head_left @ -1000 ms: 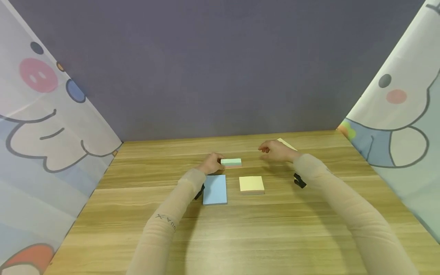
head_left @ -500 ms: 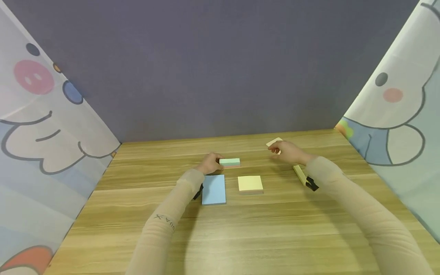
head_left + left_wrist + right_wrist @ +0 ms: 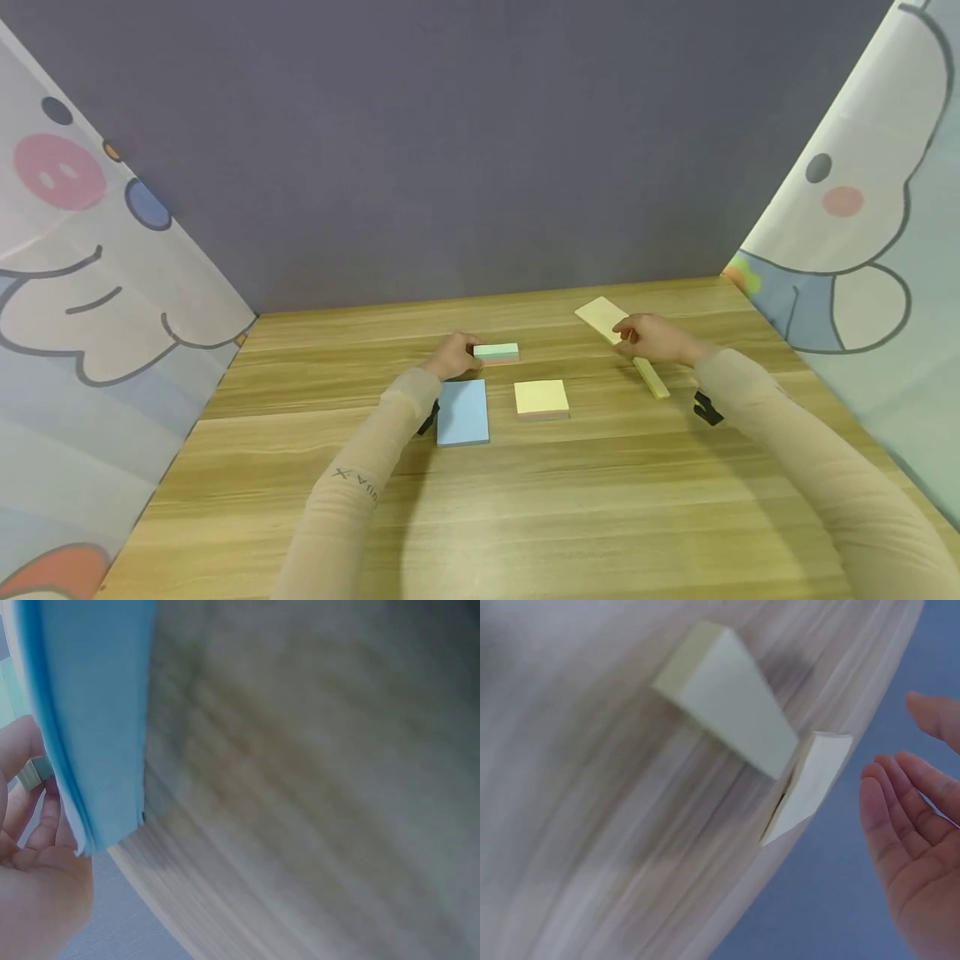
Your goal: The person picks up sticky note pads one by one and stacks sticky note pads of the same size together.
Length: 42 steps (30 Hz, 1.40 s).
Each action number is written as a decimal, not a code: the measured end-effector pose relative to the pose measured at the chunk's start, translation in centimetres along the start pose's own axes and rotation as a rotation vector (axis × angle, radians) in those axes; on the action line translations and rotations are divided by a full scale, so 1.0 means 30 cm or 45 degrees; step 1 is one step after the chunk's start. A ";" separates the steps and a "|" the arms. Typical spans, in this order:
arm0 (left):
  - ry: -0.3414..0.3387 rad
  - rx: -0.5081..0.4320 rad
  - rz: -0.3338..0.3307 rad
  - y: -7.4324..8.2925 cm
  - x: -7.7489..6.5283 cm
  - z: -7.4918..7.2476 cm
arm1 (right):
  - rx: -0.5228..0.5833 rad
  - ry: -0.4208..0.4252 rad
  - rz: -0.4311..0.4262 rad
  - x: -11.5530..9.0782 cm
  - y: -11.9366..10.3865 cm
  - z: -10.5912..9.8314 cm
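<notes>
My left hand [image 3: 452, 357] pinches the left end of a narrow sticky-note pad [image 3: 497, 353], pale green on top with pinkish layers below. In the left wrist view, thumb and fingers close round its end, partly behind the blue notepad [image 3: 97, 720]. That blue notepad [image 3: 462, 417] lies just in front of my left hand. Over on the right, my right hand [image 3: 656, 337] hovers with loosely bent fingers and holds nothing. Beneath and beside it are a cream notepad [image 3: 598, 315] and a narrow yellow sticky-note pad [image 3: 651, 379]; the right wrist view shows both apart from the fingers [image 3: 889, 825].
A square yellow sticky-note pad [image 3: 542, 397] lies mid-table between the hands. The wooden table [image 3: 540, 517] meets a dark grey panel [image 3: 480, 150] at the back. Cartoon-printed sheets [image 3: 135, 283] stand at both sides.
My right hand has moved right and slightly toward me, uncovering the cream notepad and the narrow yellow pad. The left hand keeps its grip; the view has shifted slightly.
</notes>
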<state>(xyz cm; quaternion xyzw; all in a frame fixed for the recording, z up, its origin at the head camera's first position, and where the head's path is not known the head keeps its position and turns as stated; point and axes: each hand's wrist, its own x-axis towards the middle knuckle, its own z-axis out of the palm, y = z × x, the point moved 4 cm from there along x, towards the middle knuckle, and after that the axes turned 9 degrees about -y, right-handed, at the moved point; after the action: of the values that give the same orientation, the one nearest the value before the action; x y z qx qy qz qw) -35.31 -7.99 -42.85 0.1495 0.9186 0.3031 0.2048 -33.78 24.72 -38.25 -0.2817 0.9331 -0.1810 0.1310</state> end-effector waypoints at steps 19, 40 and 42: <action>-0.012 0.016 -0.021 0.006 -0.010 -0.002 | 0.089 -0.124 0.103 -0.099 0.065 0.028; -0.001 0.014 -0.009 -0.003 -0.009 -0.002 | 0.071 -0.237 0.367 -0.153 0.082 0.052; -0.001 0.007 -0.008 -0.004 -0.008 0.000 | 0.083 -0.250 0.391 -0.158 0.087 0.059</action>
<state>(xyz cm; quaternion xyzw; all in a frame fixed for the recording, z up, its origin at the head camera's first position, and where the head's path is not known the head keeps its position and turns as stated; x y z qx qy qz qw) -35.11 -8.18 -42.84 0.1474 0.9198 0.2998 0.2057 -30.59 28.98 -40.25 -0.1479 0.9415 -0.1608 0.2567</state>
